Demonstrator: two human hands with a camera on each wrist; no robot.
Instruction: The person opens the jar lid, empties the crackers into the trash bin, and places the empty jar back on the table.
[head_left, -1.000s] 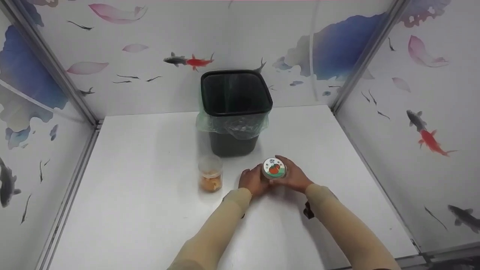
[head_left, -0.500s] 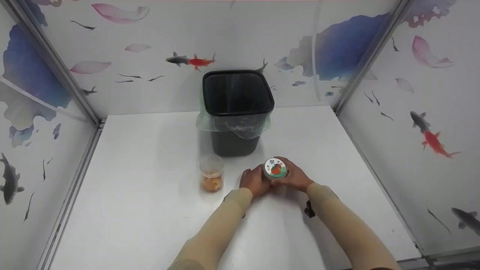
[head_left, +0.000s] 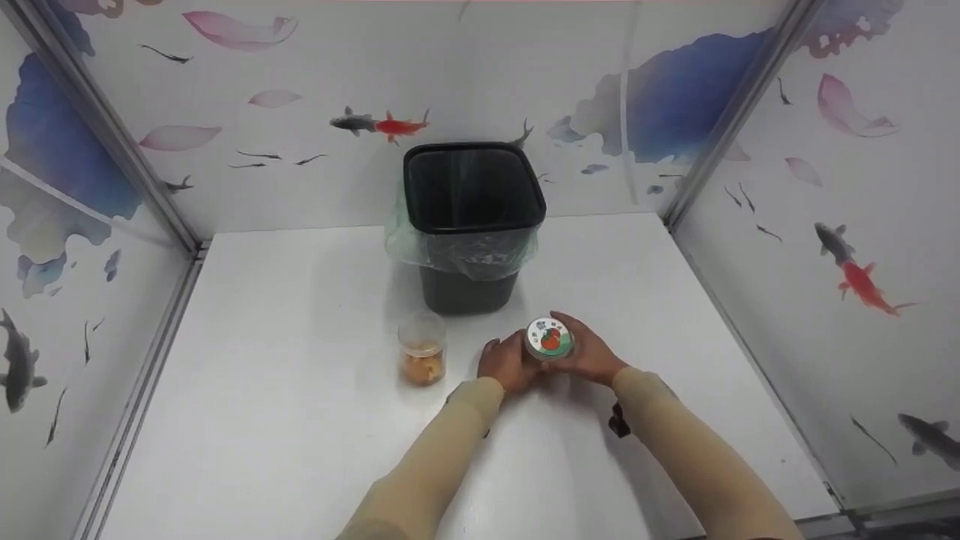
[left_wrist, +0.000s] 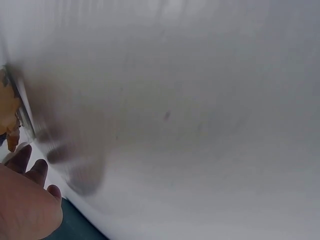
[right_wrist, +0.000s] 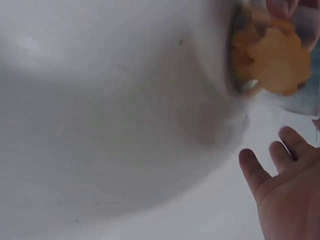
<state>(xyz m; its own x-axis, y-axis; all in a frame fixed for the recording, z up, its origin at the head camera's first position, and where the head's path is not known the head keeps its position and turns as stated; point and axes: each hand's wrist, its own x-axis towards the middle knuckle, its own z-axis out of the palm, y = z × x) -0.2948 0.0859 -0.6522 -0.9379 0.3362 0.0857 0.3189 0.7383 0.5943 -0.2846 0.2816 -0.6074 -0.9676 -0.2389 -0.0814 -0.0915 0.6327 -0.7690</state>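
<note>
A clear jar with orange pieces inside [right_wrist: 277, 60] stands between both hands, its round white-and-green lid with a red-orange fruit picture [head_left: 549, 339] facing up in the head view. My left hand [head_left: 510, 364] holds the jar from the left. From the right, my right hand [head_left: 592, 356] grips it near the lid with thumb and index finger, while its other fingers [right_wrist: 254, 172] spread away from the glass-clear wall in the right wrist view. Only a strip of the jar shows at the left edge of the left wrist view, above the left hand's fingers [left_wrist: 37, 172].
To the left stands a second clear jar [head_left: 422, 352] with orange pieces in its lower half. Behind it, a black bin [head_left: 469, 291] with a pale green plastic liner [head_left: 480, 255] is near the back wall. Patterned panels enclose the white table [head_left: 285, 405].
</note>
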